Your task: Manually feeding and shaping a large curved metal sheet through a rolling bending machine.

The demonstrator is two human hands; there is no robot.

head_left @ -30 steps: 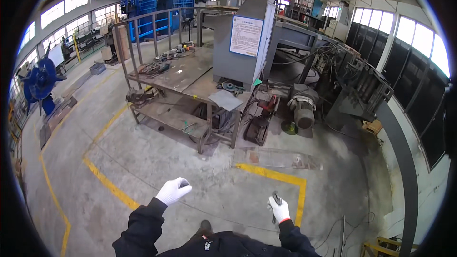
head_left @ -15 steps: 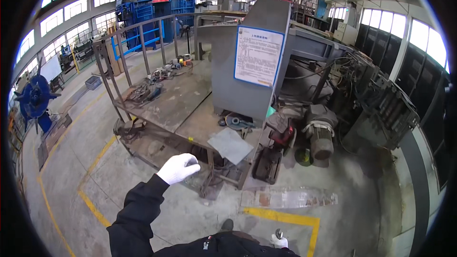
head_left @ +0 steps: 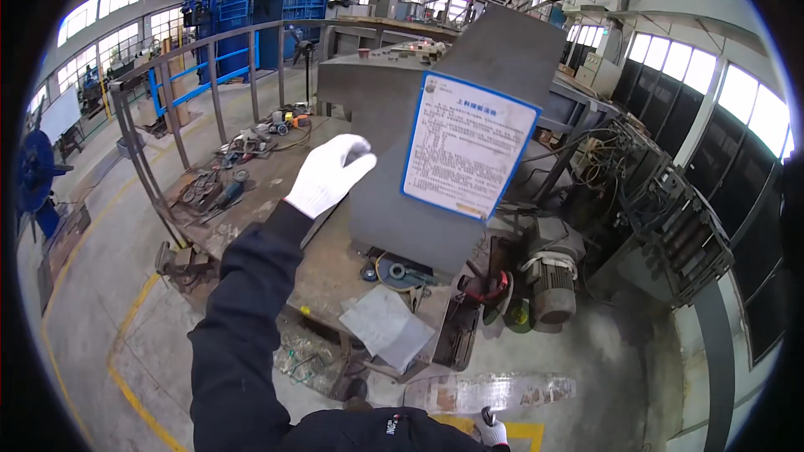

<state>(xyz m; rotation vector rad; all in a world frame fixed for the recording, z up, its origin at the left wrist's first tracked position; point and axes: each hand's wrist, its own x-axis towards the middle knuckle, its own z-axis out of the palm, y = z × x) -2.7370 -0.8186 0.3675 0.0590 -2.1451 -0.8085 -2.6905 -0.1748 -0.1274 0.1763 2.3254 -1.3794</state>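
Observation:
In a white knitted glove, my left hand [head_left: 328, 176] is raised over the worn platform [head_left: 272, 209], its fingers loosely curled and the thumb apart, with nothing visible in it. It is beside a grey metal cabinet [head_left: 381, 209] that bears a blue-framed notice [head_left: 469, 146]; whether it touches the cabinet I cannot tell. Low at the bottom edge, my gloved right hand [head_left: 494, 434] is closed around a small dark object with a shiny metal end [head_left: 488, 415], too small to name. A thin grey sheet [head_left: 387, 326] lies at the platform's front corner, below a dark disc [head_left: 397, 271] at the cabinet's foot.
Railings [head_left: 213, 75] edge the platform, where power tools and cables [head_left: 280, 124] lie. An electric motor [head_left: 554, 289] and a dark metal tray [head_left: 457, 331] stand right of the cabinet. A flat metal strip [head_left: 490, 391] lies on the floor near my foot [head_left: 358, 390].
My left hand has risen and reached forward, from in front of the platform to beside the cabinet. The view has moved closer to the cabinet. My right hand stays low, still holding the small object.

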